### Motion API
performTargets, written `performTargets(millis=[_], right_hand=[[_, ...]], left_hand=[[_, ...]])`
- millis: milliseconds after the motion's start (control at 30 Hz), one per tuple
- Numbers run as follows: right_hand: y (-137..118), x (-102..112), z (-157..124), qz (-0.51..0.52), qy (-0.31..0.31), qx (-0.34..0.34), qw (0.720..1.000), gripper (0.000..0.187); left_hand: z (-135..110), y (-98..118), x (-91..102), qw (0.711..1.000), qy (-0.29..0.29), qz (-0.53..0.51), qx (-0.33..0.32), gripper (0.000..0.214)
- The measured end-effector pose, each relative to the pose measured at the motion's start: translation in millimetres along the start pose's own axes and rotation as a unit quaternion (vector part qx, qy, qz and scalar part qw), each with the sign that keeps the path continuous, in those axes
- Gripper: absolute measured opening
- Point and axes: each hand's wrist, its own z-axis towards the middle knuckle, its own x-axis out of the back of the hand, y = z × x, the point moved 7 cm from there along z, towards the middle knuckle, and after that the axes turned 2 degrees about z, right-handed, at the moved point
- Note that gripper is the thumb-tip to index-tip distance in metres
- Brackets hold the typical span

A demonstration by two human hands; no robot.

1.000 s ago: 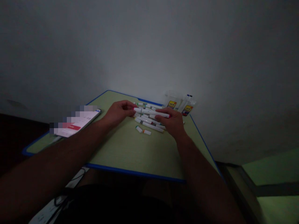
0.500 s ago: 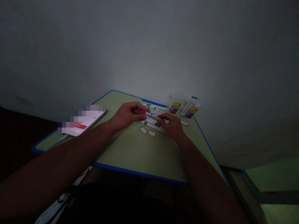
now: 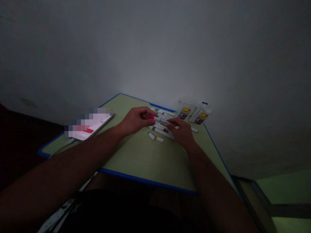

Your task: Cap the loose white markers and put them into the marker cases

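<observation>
A white marker (image 3: 157, 119) with a pink end is held between my two hands above the table. My left hand (image 3: 136, 121) pinches it at the pink end. My right hand (image 3: 181, 131) grips the other end of the barrel, covering that part. Beneath and behind it lie several white markers (image 3: 159, 130), partly hidden by my fingers. In front of these, two loose caps rest on the tabletop: a green-ended cap (image 3: 151, 136) and an orange-ended cap (image 3: 159, 139).
The light green table (image 3: 136, 158) has a blue edge. Two clear plastic cases (image 3: 200, 117) with yellow labels stand at the back right against the wall. On the left a device with a lit screen (image 3: 98, 125) lies with a cable (image 3: 63, 145) attached.
The view has shifted a little, so everything sits slightly further right. Both hands keep their hold on the marker, with hardly any movement relative to the table.
</observation>
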Motion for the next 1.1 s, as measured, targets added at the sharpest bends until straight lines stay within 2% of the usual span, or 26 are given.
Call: performTargets(millis=[933, 1100], right_hand=[[-7.0, 3.8, -0.4, -0.005, 0.012, 0.014, 1.0, 0.019], [-5.2, 4.1, -0.3, -0.012, 0.022, 0.017, 1.0, 0.019]], left_hand=[[-1.1, 2.0, -0.1, 1.0, 0.001, 0.018, -0.006, 0.027], [-0.6, 1.3, 2.0, 0.999, 0.015, 0.049, -0.009, 0.026]])
